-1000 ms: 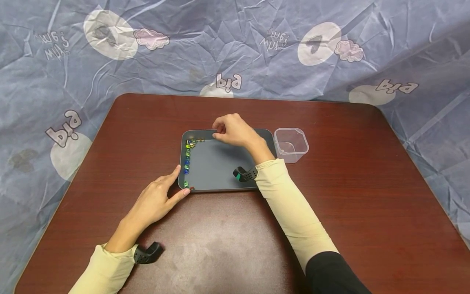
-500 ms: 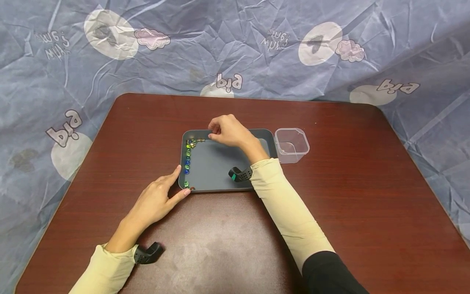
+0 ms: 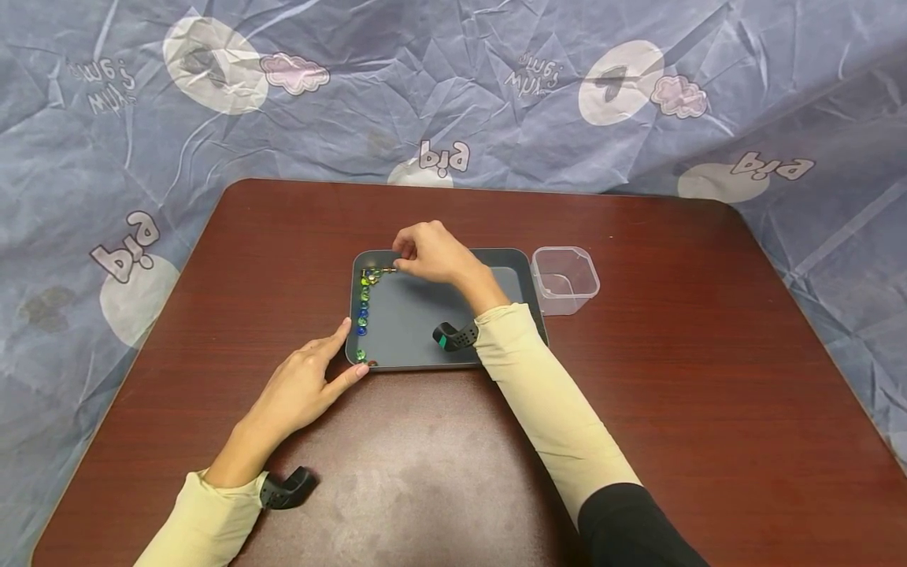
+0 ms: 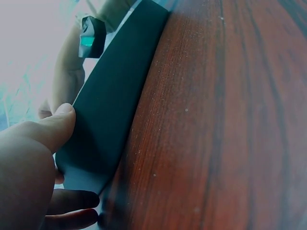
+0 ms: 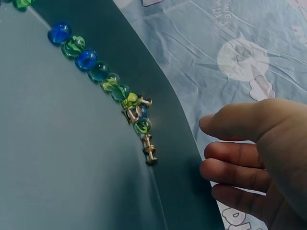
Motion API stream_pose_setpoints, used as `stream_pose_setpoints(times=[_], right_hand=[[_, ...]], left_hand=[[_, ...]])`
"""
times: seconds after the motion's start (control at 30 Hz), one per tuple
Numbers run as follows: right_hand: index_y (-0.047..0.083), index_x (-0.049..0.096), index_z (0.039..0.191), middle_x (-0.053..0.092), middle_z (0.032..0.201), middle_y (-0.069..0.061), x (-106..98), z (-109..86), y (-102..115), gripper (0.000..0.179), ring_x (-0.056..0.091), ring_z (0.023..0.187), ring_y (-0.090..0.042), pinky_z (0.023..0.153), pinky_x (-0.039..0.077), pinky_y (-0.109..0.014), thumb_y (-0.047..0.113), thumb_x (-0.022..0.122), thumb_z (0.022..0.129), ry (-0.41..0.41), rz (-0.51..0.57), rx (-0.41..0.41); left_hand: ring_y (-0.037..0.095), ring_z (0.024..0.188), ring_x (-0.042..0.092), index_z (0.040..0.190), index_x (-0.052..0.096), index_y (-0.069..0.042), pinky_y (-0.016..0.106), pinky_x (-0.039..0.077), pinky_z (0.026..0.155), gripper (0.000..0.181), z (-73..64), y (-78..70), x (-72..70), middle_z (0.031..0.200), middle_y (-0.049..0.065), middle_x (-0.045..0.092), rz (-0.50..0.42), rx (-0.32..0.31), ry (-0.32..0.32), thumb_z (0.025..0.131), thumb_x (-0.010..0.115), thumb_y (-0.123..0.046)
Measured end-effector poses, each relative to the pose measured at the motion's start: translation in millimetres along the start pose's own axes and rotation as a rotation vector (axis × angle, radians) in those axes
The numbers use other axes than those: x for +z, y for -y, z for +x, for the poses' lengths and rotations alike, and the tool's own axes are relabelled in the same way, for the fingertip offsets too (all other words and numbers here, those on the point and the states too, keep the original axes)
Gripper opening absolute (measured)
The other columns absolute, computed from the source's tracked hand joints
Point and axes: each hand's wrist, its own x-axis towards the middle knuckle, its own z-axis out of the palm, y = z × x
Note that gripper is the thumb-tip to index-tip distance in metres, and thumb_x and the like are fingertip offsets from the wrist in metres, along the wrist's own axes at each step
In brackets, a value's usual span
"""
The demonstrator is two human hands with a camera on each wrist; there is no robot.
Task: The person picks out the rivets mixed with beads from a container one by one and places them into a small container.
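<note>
A shallow grey tray (image 3: 418, 339) lies on the table. My left hand (image 3: 294, 386) touches its near left corner, fingers extended, with the thumb on the front rim and the index finger at the left side. Over the tray's back edge hovers my right hand (image 3: 432, 253), fingers loosely bent and nothing showing between them. Blue and green glass marbles (image 5: 87, 59) line up along the left wall. Small gold spool-shaped metal pieces (image 5: 149, 149) sit at the line's end in the back left corner, a short way from my right fingertips.
A clear plastic box (image 3: 564, 285) stands at the tray's right side. A green marble (image 3: 360, 356) and a small reddish piece (image 3: 372, 364) lie by my left thumb. Beyond the brown table (image 3: 673, 354) hangs a printed blue cloth (image 3: 496, 47).
My right hand has moved left along the tray's back edge, closer to the gold pieces. My left hand stays at the corner, and the marbles keep their places.
</note>
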Motion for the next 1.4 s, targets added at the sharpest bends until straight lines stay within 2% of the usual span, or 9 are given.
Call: stream_pose_setpoints(times=[0.6,1.0,1.4], right_hand=[[0.0,0.073,0.1,0.072,0.089,-0.006,20,13.9,9,0.015,0.066,0.084,-0.015,0.076,0.051,-0.025,0.007,0.071,0.087,0.06,-0.035,-0.022],[0.002,0.073,0.1,0.071,0.09,-0.007,29,18.6,10,0.013,0.065,0.084,-0.015,0.077,0.051,-0.024,0.008,0.071,0.088,0.095,-0.068,-0.028],[0.004,0.072,0.093,0.069,0.086,-0.005,37,23.8,13,0.007,0.062,0.08,-0.014,0.073,0.049,-0.025,0.006,0.069,0.086,0.114,-0.1,-0.044]], left_hand=[[0.042,0.123,0.054,0.15,0.038,0.002,0.056,0.044,0.099,0.075,0.0,-0.1,-0.1,0.136,0.027,0.055,-0.003,0.017,-0.02,0.094,0.067,-0.04],[0.041,0.127,0.051,0.15,0.037,0.001,0.056,0.042,0.101,0.075,0.3,0.0,-0.2,0.138,0.025,0.054,0.0,0.008,-0.007,0.095,0.066,-0.042],[0.041,0.125,0.053,0.15,0.038,0.001,0.056,0.043,0.1,0.076,-0.1,-0.3,0.0,0.136,0.027,0.055,0.0,0.01,-0.015,0.094,0.067,-0.04]])
